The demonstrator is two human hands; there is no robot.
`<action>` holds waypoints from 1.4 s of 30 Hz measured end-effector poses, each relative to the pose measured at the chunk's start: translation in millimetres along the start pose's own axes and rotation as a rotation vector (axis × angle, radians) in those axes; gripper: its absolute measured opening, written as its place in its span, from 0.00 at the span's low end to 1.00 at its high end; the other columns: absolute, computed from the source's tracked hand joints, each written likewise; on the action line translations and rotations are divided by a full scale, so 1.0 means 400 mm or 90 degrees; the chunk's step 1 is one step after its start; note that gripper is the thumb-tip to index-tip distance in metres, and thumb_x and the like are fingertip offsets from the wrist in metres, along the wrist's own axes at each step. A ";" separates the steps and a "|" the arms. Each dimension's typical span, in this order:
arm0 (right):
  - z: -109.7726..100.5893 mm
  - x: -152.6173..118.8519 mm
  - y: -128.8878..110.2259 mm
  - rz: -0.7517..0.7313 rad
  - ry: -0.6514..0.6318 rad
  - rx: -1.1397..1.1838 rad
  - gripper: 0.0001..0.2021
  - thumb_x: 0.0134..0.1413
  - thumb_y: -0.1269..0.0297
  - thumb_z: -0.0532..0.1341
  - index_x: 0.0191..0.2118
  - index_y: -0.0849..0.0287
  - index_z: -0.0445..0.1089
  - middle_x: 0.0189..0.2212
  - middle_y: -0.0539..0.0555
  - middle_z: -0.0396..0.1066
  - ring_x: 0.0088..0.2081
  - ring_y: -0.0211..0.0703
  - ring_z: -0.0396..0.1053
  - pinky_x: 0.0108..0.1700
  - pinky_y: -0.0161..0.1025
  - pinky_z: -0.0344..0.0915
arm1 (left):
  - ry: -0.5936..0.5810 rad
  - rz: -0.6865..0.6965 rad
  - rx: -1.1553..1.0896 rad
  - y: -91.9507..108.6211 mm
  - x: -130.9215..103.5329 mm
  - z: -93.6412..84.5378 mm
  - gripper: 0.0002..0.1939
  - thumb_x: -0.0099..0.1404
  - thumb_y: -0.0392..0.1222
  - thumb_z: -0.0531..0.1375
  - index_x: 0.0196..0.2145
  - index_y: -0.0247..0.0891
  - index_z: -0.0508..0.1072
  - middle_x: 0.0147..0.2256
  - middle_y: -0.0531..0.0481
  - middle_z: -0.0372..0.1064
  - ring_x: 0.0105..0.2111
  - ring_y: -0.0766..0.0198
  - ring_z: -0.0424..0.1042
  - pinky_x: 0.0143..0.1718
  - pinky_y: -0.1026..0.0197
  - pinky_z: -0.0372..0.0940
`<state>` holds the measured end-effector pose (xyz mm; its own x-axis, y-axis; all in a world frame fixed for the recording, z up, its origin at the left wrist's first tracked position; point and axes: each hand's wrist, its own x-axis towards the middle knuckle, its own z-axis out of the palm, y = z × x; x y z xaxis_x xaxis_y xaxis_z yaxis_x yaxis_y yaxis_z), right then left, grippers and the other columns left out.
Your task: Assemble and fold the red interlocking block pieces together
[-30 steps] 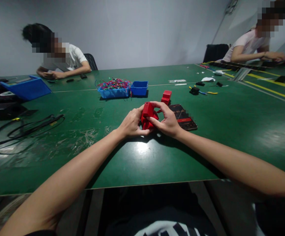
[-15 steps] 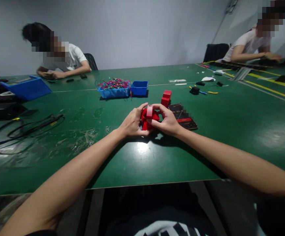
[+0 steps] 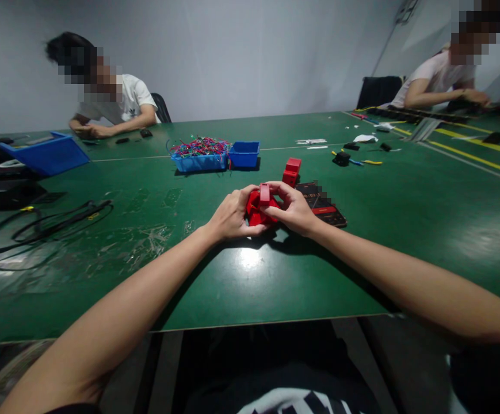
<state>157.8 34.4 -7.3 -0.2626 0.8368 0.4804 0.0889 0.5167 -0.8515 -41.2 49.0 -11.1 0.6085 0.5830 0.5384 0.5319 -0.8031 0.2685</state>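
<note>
Above the green table, a red object with a paler red block-like part on top is held between both hands. My left hand wraps round its left side, thumb low and fingers at the upper edge. My right hand grips it from the right, with thumb and forefinger near the pale part. The fingers cover much of its shape. Just behind my right hand stands another red piece, and beside it lies a dark phone with a lit timer screen.
Beyond my hands sit a blue bin of coloured wires and a smaller blue bin. Black cables lie at left, pliers at back right. Two people sit at the far side.
The red object has turned slightly between my hands, and its pale top part has shifted a little to the right. The person at far left has raised their head slightly.
</note>
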 end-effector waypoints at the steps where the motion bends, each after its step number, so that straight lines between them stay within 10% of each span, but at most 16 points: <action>1: 0.000 0.000 0.002 0.007 0.000 0.006 0.25 0.43 0.63 0.68 0.50 0.57 0.66 0.45 0.57 0.74 0.48 0.49 0.73 0.48 0.45 0.71 | -0.003 -0.006 0.005 0.001 0.000 -0.002 0.43 0.54 0.58 0.64 0.60 0.37 0.52 0.48 0.37 0.68 0.46 0.46 0.70 0.47 0.45 0.65; 23: 0.000 -0.001 0.011 0.052 0.007 0.073 0.25 0.41 0.60 0.71 0.48 0.55 0.68 0.47 0.56 0.74 0.50 0.50 0.73 0.49 0.45 0.71 | -0.192 -0.113 -0.219 -0.048 0.000 -0.069 0.45 0.51 0.55 0.69 0.62 0.39 0.58 0.58 0.39 0.65 0.56 0.49 0.68 0.59 0.47 0.62; 42: -0.006 -0.004 0.003 0.043 -0.022 0.027 0.29 0.45 0.62 0.68 0.56 0.58 0.67 0.54 0.60 0.70 0.55 0.54 0.70 0.53 0.49 0.71 | -0.191 -0.166 -0.339 -0.055 0.004 -0.066 0.45 0.46 0.47 0.73 0.59 0.41 0.61 0.57 0.39 0.66 0.58 0.50 0.67 0.62 0.43 0.58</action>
<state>160.6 34.2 -8.4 -0.2903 0.8623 0.4149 0.0667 0.4507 -0.8902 -67.5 64.4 4.9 0.6783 0.7132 0.1767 0.3669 -0.5371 0.7595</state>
